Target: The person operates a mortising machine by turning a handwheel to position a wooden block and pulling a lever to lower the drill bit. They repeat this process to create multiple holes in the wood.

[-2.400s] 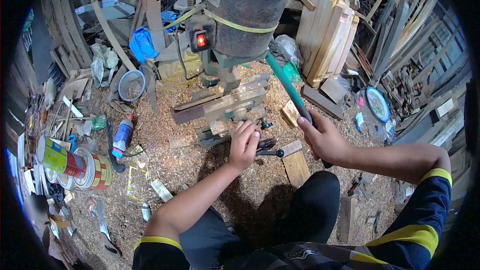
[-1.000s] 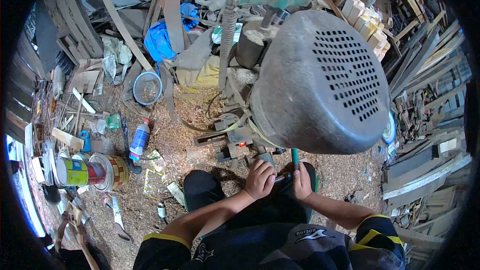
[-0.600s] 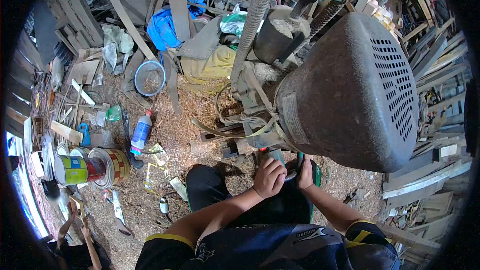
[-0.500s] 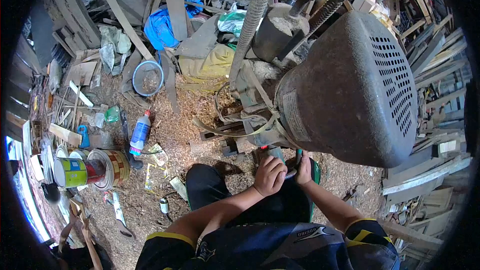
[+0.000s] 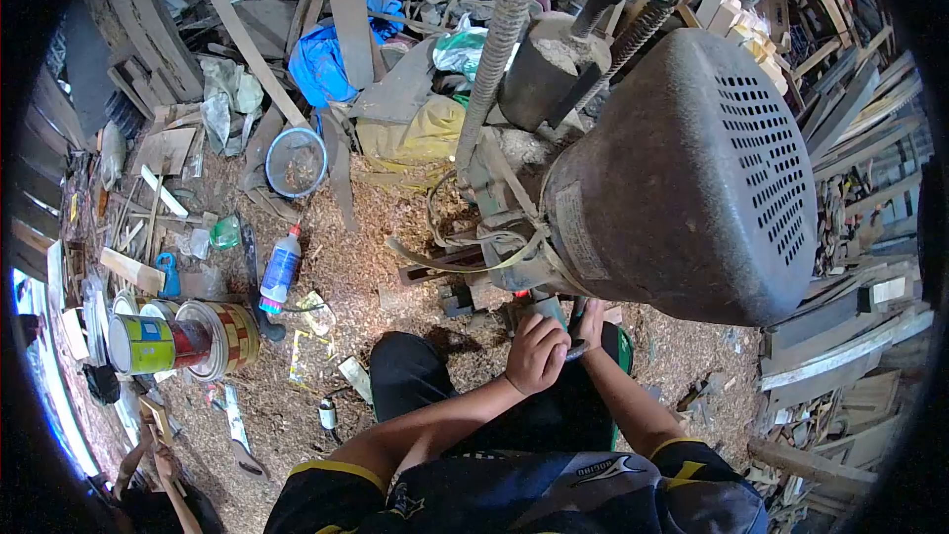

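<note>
Below the large grey machine housing (image 5: 682, 178), my left hand (image 5: 539, 351) is closed around something I cannot make out, near a dark curved handle (image 5: 576, 349). Just to its right, my right hand (image 5: 590, 324) is at the handle's other side, its fingers partly hidden by the housing edge. A greenish metal part (image 5: 547, 306) shows above my left hand. Both hands are between my knees, close together. A strap (image 5: 465, 264) hangs from the machine's left side.
Wood shavings cover the floor (image 5: 346, 227). To the left are a blue-labelled bottle (image 5: 281, 271), paint cans (image 5: 163, 341) and a blue-rimmed ring (image 5: 296, 162). Stacked wood (image 5: 860, 336) lines the right. At the lower left, another person's hands (image 5: 158, 455) hold a wooden piece.
My right hand has shifted slightly left, closer to my left hand. The view has moved a little. The other person's hands at the lower left have moved slightly.
</note>
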A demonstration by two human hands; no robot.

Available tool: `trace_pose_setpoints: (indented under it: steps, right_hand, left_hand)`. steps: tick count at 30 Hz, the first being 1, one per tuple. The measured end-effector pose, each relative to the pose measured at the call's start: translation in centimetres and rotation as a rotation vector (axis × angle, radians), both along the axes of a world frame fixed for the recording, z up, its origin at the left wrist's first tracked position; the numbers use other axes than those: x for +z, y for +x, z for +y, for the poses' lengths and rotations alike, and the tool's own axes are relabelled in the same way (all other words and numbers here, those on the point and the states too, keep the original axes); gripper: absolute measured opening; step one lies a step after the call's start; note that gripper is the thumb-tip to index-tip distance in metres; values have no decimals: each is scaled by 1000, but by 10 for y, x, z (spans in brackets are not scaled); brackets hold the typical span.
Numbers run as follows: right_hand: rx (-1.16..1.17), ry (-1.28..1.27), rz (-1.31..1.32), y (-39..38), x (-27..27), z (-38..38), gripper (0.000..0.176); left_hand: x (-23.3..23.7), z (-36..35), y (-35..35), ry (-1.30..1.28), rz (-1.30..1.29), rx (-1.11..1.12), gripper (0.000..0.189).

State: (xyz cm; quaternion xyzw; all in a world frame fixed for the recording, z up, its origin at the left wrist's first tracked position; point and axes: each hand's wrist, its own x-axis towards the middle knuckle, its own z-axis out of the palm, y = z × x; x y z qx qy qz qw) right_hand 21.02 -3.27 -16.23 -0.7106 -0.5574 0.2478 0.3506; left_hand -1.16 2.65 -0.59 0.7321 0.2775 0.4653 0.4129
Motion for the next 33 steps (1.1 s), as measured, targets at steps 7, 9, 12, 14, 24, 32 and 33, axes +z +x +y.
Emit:
trace_pose_setpoints:
  steps: [7, 9, 12, 14, 24, 32, 33]
  right_hand:
    - [-113, -5, 23, -40, 63, 33, 50]
    - [-149, -9, 31, -51, 82, 38, 54]
    - [-209, 35, 20, -53, 87, 34, 61]
    - [-257, 214, -116, -37, 40, 39, 65]
    - [-82, 165, 45, -35, 98, 46, 77]
    - [-36, -119, 228, -27, 235, -3, 70]
    - [-32, -156, 250, -24, 252, -14, 71]
  left_hand:
    - [-1, -2, 2, 7, 23, 28, 23]
    - [-1, -1, 2, -1, 33, 31, 23]
    - [0, -4, 2, 1, 60, 5, 24]
    - [3, -3, 3, 29, 46, 26, 27]
    - [3, -11, 5, 85, 12, 177, 38]
    - [-11, -17, 8, 83, -88, 279, 37]
    - [-12, -19, 8, 63, -85, 274, 33]
